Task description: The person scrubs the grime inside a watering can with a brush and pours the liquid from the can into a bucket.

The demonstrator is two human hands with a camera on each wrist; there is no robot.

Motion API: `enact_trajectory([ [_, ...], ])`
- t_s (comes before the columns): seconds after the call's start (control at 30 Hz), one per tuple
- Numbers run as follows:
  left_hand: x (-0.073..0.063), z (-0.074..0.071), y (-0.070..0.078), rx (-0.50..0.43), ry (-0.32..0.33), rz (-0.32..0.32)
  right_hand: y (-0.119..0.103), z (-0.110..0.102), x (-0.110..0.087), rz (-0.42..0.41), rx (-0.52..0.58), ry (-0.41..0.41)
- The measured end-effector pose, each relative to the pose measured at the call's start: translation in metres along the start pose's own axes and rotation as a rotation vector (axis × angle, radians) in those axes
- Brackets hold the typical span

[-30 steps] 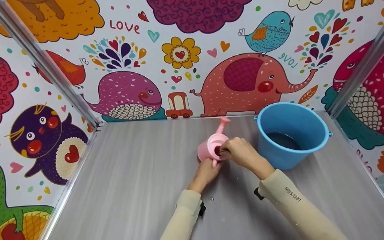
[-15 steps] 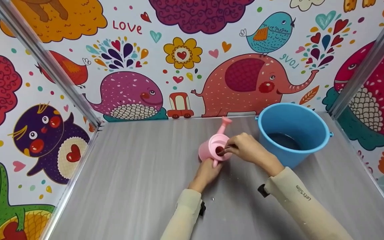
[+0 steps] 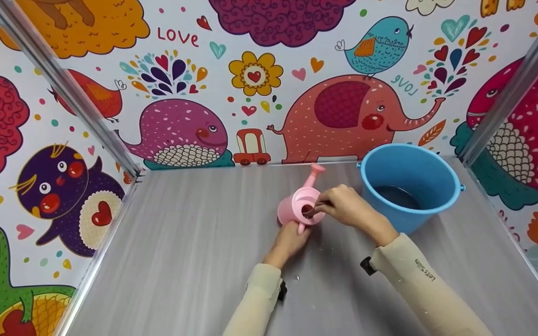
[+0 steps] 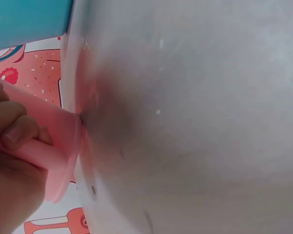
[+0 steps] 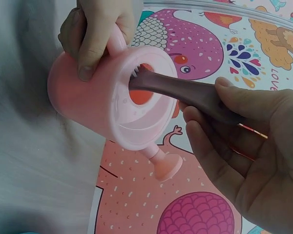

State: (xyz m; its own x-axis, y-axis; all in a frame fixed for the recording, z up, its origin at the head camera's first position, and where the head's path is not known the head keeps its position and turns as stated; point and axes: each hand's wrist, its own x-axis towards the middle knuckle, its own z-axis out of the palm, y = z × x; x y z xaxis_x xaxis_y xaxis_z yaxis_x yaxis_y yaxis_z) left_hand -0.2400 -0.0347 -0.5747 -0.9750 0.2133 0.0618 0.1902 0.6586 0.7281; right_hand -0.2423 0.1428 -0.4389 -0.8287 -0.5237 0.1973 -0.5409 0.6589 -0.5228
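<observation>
A small pink watering can [image 3: 289, 212] stands on the grey table, its round opening facing up and its spout toward the back wall. My left hand [image 3: 290, 242] grips the can's handle, fingers curled round it in the left wrist view. My right hand [image 3: 343, 205] pinches a brush [image 5: 185, 92] with a dark brown handle between thumb and fingers. White bristles [image 5: 135, 72] show at the edge of the can's opening; the rest of the brush head is hidden inside.
A blue bucket [image 3: 411, 215] with dark liquid at its bottom stands right of the can, close to my right forearm. Water drops [image 3: 297, 277] dot the table [image 3: 194, 261]. Cartoon-printed walls [image 3: 250, 112] with metal posts border the back and sides.
My right hand has drawn back slightly to the right, showing more of the brush at the opening. My left hand and the watering can stay in place.
</observation>
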Motion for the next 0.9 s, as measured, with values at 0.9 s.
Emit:
enact_trajectory([
  [0.9,-0.001,0.002,0.0,0.023,-0.004,0.025,0.011,0.025,-0.003,0.009,0.022,-0.004],
])
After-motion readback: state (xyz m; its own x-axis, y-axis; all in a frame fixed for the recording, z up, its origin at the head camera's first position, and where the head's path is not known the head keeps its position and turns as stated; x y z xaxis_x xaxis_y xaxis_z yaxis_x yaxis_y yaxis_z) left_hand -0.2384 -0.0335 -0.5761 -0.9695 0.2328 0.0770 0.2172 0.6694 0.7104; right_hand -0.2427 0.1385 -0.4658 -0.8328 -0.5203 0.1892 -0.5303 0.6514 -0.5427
